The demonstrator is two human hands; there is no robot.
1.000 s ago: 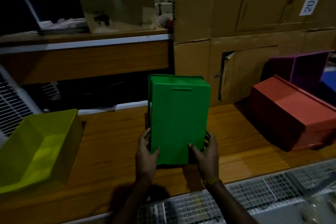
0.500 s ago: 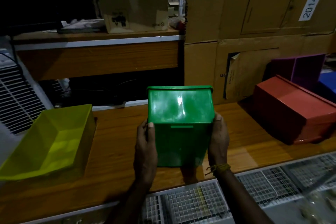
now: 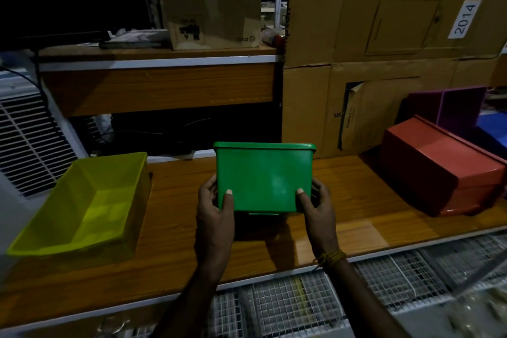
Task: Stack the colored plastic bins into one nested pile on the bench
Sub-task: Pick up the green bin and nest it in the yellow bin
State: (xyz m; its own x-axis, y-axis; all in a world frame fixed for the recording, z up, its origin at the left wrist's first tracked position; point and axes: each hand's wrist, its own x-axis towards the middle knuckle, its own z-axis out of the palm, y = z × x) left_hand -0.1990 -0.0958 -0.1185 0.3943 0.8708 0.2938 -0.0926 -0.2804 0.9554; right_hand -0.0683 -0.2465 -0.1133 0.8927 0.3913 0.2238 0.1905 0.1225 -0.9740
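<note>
I hold a green bin [image 3: 264,177] upright above the middle of the wooden bench [image 3: 175,230], one flat side wall facing me and its rim on top. My left hand [image 3: 215,207] grips its lower left corner and my right hand [image 3: 315,204] its lower right corner, thumbs on the near wall. A yellow bin [image 3: 87,206] sits open side up on the bench at the left. A red bin [image 3: 441,170] lies upside down at the right. Behind it a purple bin [image 3: 450,110] stands on its side, with a blue bin [image 3: 493,129] at the frame's right edge.
Stacked cardboard boxes [image 3: 384,35] wall off the back right. A wooden shelf [image 3: 159,82] with a small box runs along the back left. A white louvred appliance [image 3: 24,140] stands far left. Wire mesh racks [image 3: 301,304] lie below the bench's front edge.
The green bin has been rotated in my hands from bottom facing me to upright with a side wall facing me. My hands shifted to its lower corners.
</note>
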